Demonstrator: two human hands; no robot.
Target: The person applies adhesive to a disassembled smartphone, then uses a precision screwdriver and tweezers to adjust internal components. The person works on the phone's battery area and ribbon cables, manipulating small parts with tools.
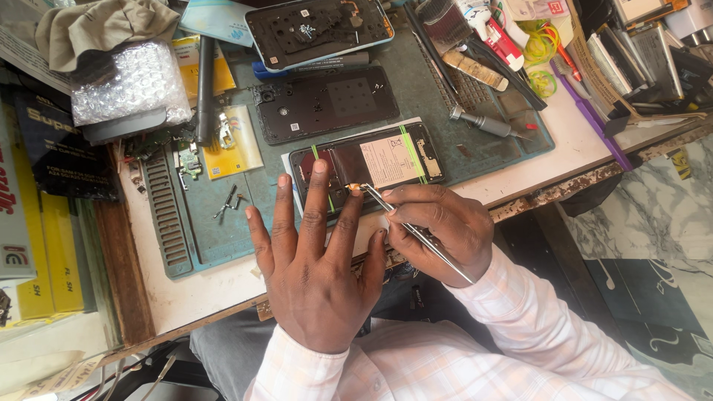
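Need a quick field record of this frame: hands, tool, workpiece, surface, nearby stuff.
left hand: flat, fingers spread, fingertips pressing the opened phone
right hand: pinching metal tweezers, tips at the phone's lower edge
workpiece: back off, battery showing, green strips across it
surface: teal work mat on a worn bench
nearby: two more phone bodies, screwdriver, bubble wrap

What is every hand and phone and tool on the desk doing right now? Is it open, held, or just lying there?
Left hand: flat, fingers spread, pressing on the opened phone.
Right hand: pinched shut on the tweezers.
Tweezers: held, tips at the opened phone's inside.
Opened phone: back off, battery showing.
Black back cover: off, lying flat.
Second phone: open, lying untouched.
Screwdriver: lying on the mat.
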